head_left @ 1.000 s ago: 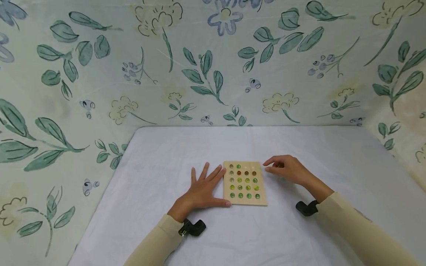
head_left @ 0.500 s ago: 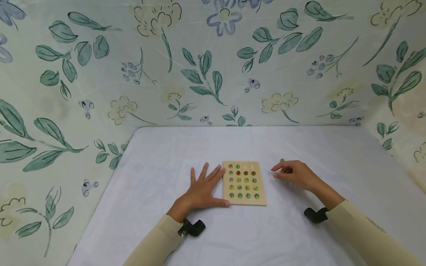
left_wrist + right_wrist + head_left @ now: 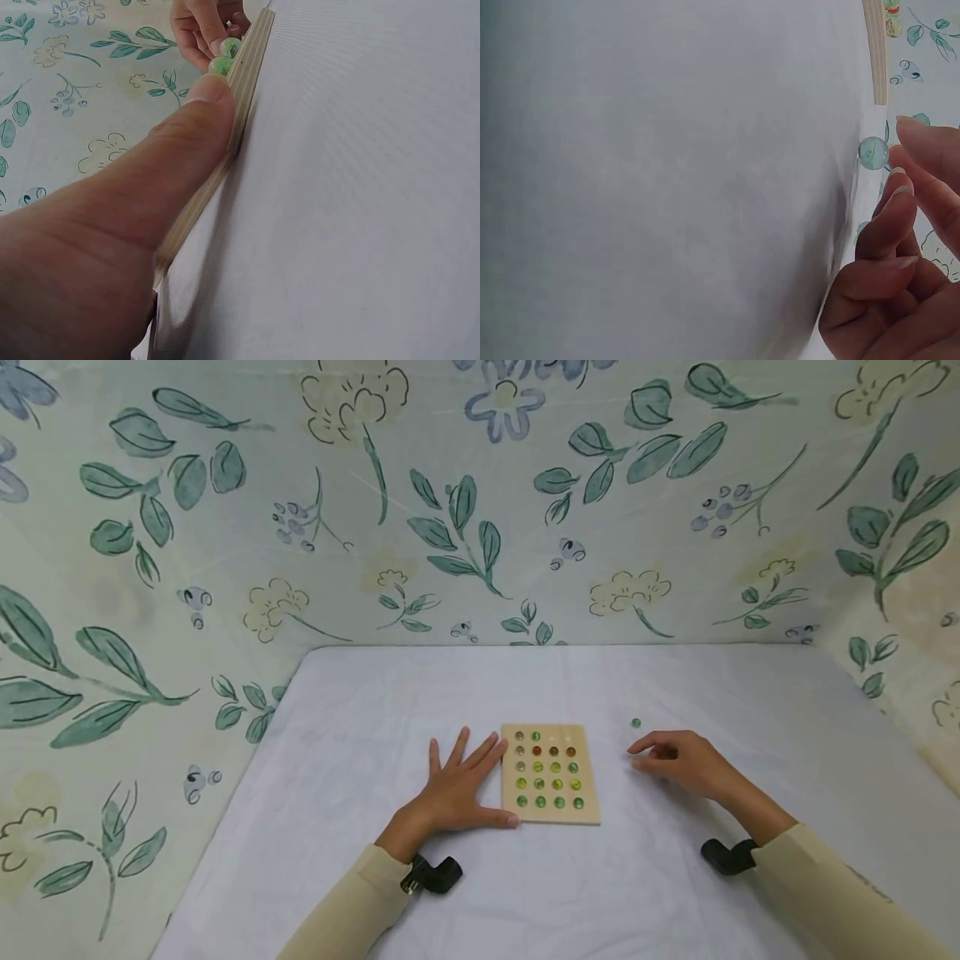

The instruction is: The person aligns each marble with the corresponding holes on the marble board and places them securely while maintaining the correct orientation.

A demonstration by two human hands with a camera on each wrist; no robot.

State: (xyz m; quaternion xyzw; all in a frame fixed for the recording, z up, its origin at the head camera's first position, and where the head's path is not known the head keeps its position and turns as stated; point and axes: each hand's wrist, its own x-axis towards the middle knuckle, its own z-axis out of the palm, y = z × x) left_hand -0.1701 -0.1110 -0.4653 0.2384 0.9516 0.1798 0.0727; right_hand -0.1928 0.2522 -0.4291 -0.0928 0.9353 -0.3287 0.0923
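On the white-clothed tabletop (image 3: 360, 710), the flat, open left hand (image 3: 457, 789) braces the square wooden marble board (image 3: 551, 772), while the loosely curled, empty right hand (image 3: 675, 760) lies near a loose green glass marble (image 3: 636, 723), with bare cloth beyond.

- Head view looks forward and down over the table (image 3: 375, 710), wooden board (image 3: 588, 814) at centre.
- Left wrist view, close, skims the board's edge (image 3: 244, 75).
- Right wrist view, close, shares that board (image 3: 874, 52) at upper right.

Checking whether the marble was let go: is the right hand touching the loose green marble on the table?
Apart. The head view shows bare cloth between the right hand and the green marble beyond its fingertips.
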